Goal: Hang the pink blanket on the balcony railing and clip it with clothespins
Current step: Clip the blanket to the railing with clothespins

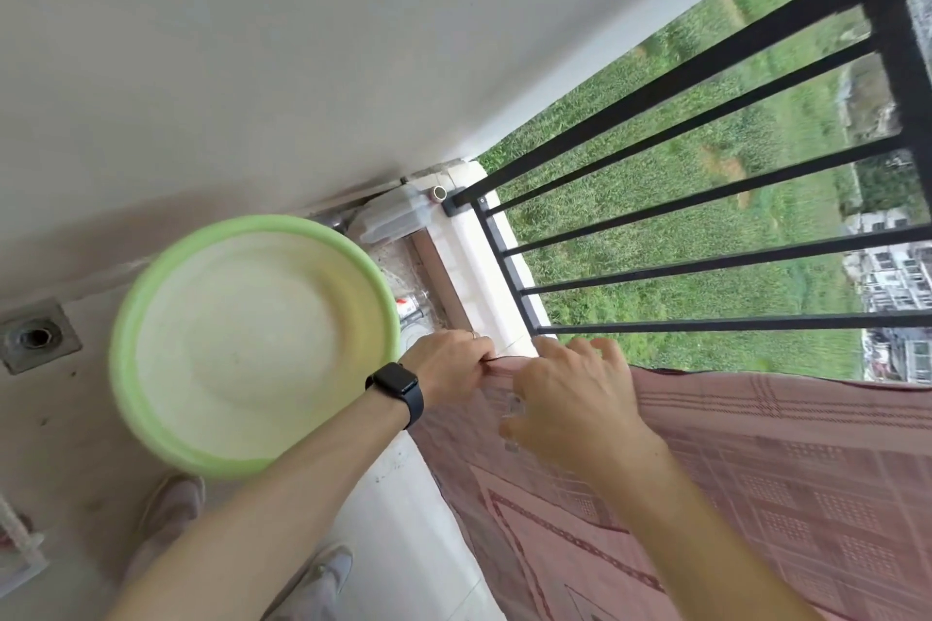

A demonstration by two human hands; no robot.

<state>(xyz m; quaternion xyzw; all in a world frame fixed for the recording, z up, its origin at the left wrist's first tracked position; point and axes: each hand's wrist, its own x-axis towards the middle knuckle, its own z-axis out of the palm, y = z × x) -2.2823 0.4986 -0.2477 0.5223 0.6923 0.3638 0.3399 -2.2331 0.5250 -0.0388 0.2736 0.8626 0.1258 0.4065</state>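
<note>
Pink blanket (756,469): lower right of frame, hung against the black railing (706,197).
Left hand (449,363), black watch (396,391) on wrist: pinches the blanket's corner at centre.
Right hand (570,398): lies on the cloth, fingers bent over its top edge; grip unclear.
Green basin (252,222): centre left, on the stained balcony floor (50,444).
Floor drain (35,338): far left.

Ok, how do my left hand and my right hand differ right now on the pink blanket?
The left hand wears a black smartwatch at the wrist and a ring; the right hand shows neither. The left hand is curled, pinching the corner edge of the pink patterned blanket; the right hand lies spread on top of it. Both touch the blanket's corner beside the black metal railing.
</note>
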